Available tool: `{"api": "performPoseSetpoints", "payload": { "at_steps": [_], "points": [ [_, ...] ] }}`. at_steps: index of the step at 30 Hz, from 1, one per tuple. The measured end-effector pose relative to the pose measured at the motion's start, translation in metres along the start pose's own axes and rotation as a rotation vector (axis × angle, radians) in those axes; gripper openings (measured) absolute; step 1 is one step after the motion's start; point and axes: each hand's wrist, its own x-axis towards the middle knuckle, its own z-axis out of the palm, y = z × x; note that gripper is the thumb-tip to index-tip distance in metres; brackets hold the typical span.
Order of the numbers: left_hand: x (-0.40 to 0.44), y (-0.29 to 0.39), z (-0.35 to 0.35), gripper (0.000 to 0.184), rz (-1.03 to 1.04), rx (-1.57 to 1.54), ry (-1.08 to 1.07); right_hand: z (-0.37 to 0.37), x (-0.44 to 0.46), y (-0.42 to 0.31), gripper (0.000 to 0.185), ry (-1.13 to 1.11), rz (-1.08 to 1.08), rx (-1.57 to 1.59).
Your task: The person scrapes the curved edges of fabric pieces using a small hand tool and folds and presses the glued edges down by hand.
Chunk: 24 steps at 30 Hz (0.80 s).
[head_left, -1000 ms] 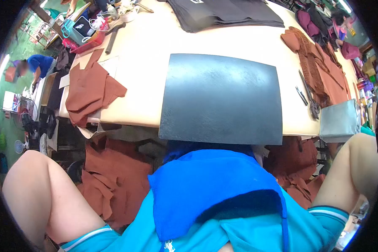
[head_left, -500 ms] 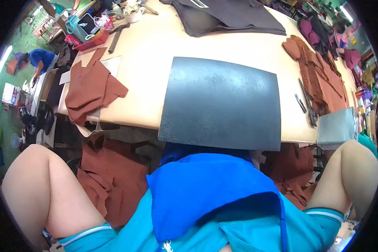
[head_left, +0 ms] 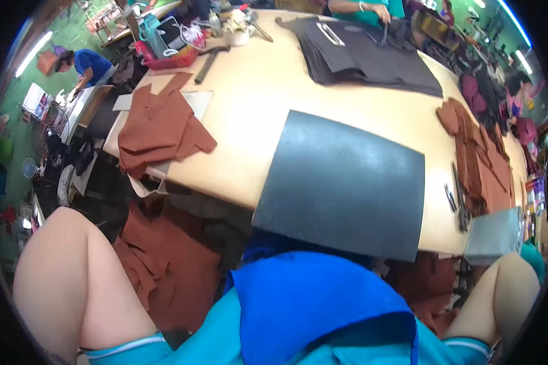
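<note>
Neither of my hands shows; only my bent arms are in view, a left arm (head_left: 58, 274) and a right arm (head_left: 499, 298), with the elbows raised and the forearms folded back out of sight. A black mat (head_left: 347, 188) lies in front of me on the pale table (head_left: 249, 128), its near edge overhanging toward my blue apron (head_left: 323, 286). To its right are scissors (head_left: 462, 210), a slim dark pen-like tool (head_left: 449, 198) and a grey block (head_left: 494, 237). Reddish-brown cut pieces (head_left: 164, 134) lie to the left of the mat.
Dark flat pieces (head_left: 371, 61) are stacked at the far side, near a co-worker's hand (head_left: 380, 12). A hammer (head_left: 208, 66) lies by a red basket (head_left: 170, 62). More brown pieces (head_left: 469, 158) cover the right side; others (head_left: 176, 261) hang below the table edge. Another person (head_left: 91, 67) bends at the left.
My view has tilted up and turned slightly, so the table and mat sit lower and further right. A co-worker's hand and sleeve now show at the far side.
</note>
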Motion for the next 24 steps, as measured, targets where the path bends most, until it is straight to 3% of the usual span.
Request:
{"api": "performPoseSetpoints", "payload": {
  "at_steps": [4, 6, 9, 11, 14, 16, 18, 20, 22, 24],
  "points": [
    [-0.029, -0.003, -0.041, 0.051, -0.050, 0.049, 0.106, 0.005, -0.001, 0.005, 0.033, 0.019, 0.000, 0.004],
    [-0.054, -0.015, -0.063, 0.051, -0.210, 0.125, 0.222, 0.005, -0.001, 0.009, 0.034, 0.044, -0.008, 0.017],
    [-0.126, -0.076, -0.053, 0.052, -0.725, 0.262, 0.495, 0.000, -0.016, 0.013, 0.034, 0.139, 0.022, 0.023],
    [-0.190, -0.130, -0.003, 0.053, -1.127, 0.261, 0.556, -0.004, -0.033, 0.015, 0.034, 0.257, 0.062, 0.029],
    [-0.267, -0.155, 0.138, 0.054, -1.724, 0.275, 0.261, 0.005, -0.078, 0.026, 0.035, 0.347, 0.272, 0.081],
    [-0.288, -0.136, 0.216, 0.051, -2.045, 0.316, 0.001, 0.025, -0.120, 0.035, 0.035, 0.247, 0.548, 0.138],
    [-0.325, -0.127, 0.253, 0.044, -1.961, 0.433, -0.087, 0.053, -0.161, 0.038, 0.035, 0.007, 0.882, 0.211],
    [-0.326, -0.130, 0.259, 0.030, -1.952, 0.513, 0.104, 0.083, -0.222, 0.045, 0.028, -0.008, 1.139, 0.464],
    [-0.313, -0.140, 0.256, 0.024, -1.985, 0.438, 0.302, 0.104, -0.245, 0.039, 0.024, 0.013, 1.291, 0.485],
    [-0.271, -0.146, 0.250, 0.021, -1.800, 0.469, 0.552, 0.115, -0.260, 0.041, 0.024, -0.024, 1.294, 0.443]
  ]
}}
